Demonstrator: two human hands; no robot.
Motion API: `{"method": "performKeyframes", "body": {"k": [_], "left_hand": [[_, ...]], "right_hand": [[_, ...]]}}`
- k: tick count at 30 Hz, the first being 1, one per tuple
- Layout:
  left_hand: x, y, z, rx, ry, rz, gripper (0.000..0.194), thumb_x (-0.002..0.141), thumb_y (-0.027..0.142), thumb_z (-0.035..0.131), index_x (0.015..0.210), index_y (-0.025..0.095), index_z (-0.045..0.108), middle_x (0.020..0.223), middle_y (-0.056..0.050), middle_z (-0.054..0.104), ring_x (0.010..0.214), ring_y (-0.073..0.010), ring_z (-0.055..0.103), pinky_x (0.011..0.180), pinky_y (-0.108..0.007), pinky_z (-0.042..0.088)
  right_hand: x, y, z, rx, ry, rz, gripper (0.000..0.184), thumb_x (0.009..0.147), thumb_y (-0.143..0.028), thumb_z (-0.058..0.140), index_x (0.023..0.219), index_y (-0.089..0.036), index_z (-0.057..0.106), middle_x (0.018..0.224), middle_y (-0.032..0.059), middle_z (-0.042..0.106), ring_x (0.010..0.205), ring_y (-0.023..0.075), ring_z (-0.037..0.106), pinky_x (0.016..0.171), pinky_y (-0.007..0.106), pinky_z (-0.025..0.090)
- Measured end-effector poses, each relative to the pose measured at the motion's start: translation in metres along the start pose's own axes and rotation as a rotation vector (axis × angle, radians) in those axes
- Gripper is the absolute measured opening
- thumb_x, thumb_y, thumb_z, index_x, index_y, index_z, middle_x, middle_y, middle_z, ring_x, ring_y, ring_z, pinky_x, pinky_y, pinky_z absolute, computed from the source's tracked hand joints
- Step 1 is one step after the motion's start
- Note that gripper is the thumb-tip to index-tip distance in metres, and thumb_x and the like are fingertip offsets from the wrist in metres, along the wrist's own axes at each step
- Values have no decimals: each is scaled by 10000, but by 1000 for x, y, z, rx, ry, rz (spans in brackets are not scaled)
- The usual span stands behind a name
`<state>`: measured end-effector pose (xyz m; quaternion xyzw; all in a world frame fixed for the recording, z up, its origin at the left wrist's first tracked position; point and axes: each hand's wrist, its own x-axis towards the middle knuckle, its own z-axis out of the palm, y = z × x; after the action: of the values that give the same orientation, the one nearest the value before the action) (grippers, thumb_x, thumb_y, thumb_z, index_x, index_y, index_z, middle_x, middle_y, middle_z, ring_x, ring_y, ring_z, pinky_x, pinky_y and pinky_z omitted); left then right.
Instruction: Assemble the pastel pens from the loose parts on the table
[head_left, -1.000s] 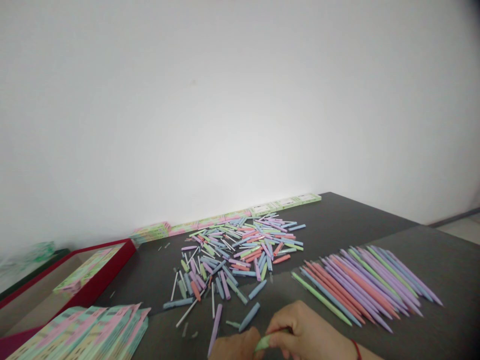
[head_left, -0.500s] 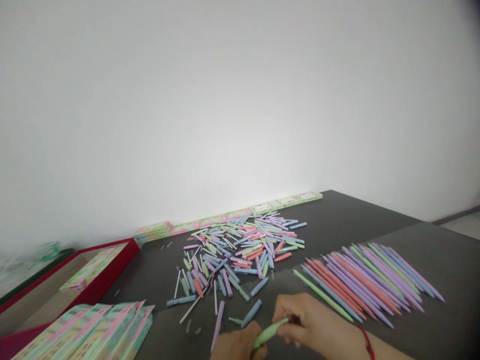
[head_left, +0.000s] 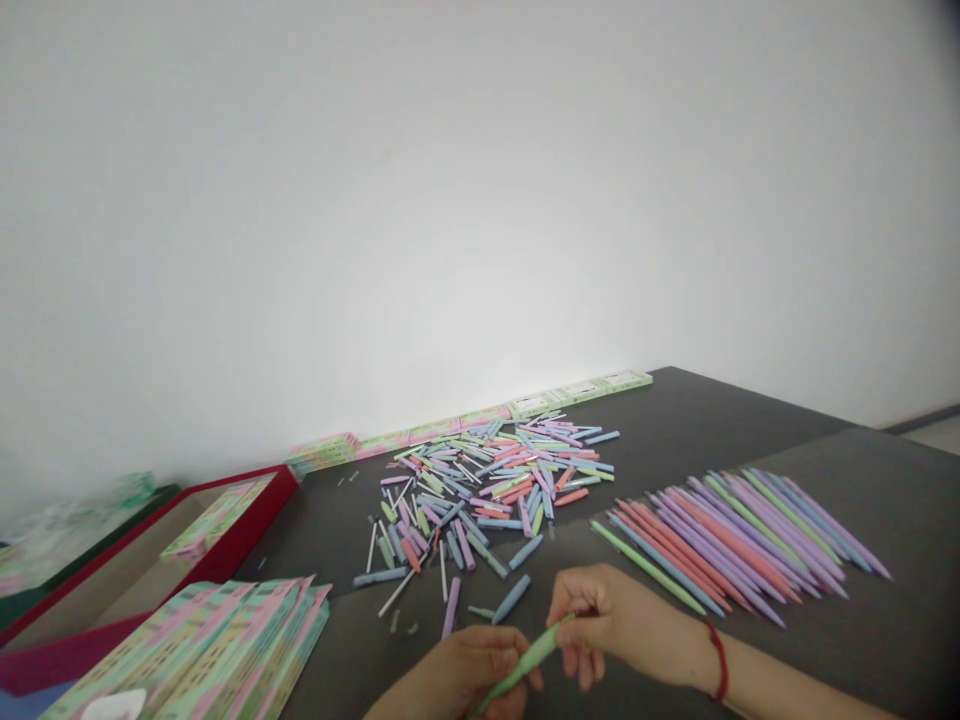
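Note:
Between my two hands, near the front of the table, is a light green pen (head_left: 534,655), lying slantwise. My left hand (head_left: 472,668) is closed around its lower end, and part of that end is hidden by the fingers. With thumb and fingertips my right hand (head_left: 592,625) pinches the upper end; a red cord bracelet (head_left: 717,660) circles that wrist. Just beyond the hands lie a blue pen part (head_left: 511,599), a small green piece (head_left: 481,611) and a purple barrel (head_left: 451,607).
Loose pen parts (head_left: 495,480) in several colours are heaped mid-table. To the right, pens (head_left: 720,540) lie side by side in a row. Patterned packs (head_left: 217,640) overlap at the front left, beside a red-rimmed box (head_left: 262,490). Flat boxes (head_left: 555,400) line the wall.
The view has shifted slightly, and more of both hands now shows. The green pen has stayed between my hands and now appears longer, with more of it exposed.

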<state>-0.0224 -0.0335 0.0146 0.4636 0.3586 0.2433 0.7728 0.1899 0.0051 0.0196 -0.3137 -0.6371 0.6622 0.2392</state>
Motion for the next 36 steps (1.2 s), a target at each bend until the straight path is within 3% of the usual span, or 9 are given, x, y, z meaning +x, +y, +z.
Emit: {"method": "performKeyframes", "body": {"k": [8, 16, 22, 27, 32, 36], "left_hand": [[1, -2, 1, -42, -22, -9, 320, 721, 395, 641, 839, 103, 589, 472, 79, 409, 367, -34, 276, 350, -193, 124], [9, -11, -12, 67, 141, -50, 481, 573, 496, 694, 836, 138, 508, 555, -17, 643, 355, -56, 435, 351, -173, 216], [13, -11, -13, 190, 99, 49, 584, 560, 667, 681, 797, 193, 436, 501, 68, 565, 348, -32, 323, 358, -193, 138], [17, -20, -16, 259, 23, 150, 525, 659, 636, 658, 821, 207, 403, 502, 138, 405, 382, -24, 233, 395, -195, 153], [20, -23, -19, 411, 32, 179, 514, 711, 685, 561, 807, 219, 367, 518, 137, 332, 417, -42, 219, 420, -206, 178], [26, -28, -25, 495, 91, 170, 522, 721, 724, 501, 782, 224, 366, 564, 107, 333, 476, -63, 247, 468, -223, 191]], "right_hand": [[1, 2, -1, 7, -4, 2, 207, 729, -331, 621, 784, -148, 542, 595, -1, 665, 513, 129, 641, 450, 199, 423], [11, 16, -4, 248, 24, -15, 319, 682, -383, 705, 809, -135, 549, 625, 31, 686, 503, 135, 639, 465, 211, 446], [15, 24, 1, 294, 65, -41, 341, 649, -383, 736, 794, -134, 553, 610, 30, 682, 479, 131, 626, 460, 214, 447], [12, 25, 1, 205, 74, -90, 291, 675, -368, 707, 783, -135, 570, 613, 23, 681, 497, 129, 625, 484, 221, 451], [10, 26, 2, 191, 88, -88, 197, 674, -287, 671, 758, -134, 580, 592, 15, 670, 485, 118, 608, 484, 219, 451], [16, 26, 5, 186, 135, -84, 235, 678, -339, 664, 757, -147, 554, 566, -15, 627, 423, 88, 537, 448, 202, 415]]}}
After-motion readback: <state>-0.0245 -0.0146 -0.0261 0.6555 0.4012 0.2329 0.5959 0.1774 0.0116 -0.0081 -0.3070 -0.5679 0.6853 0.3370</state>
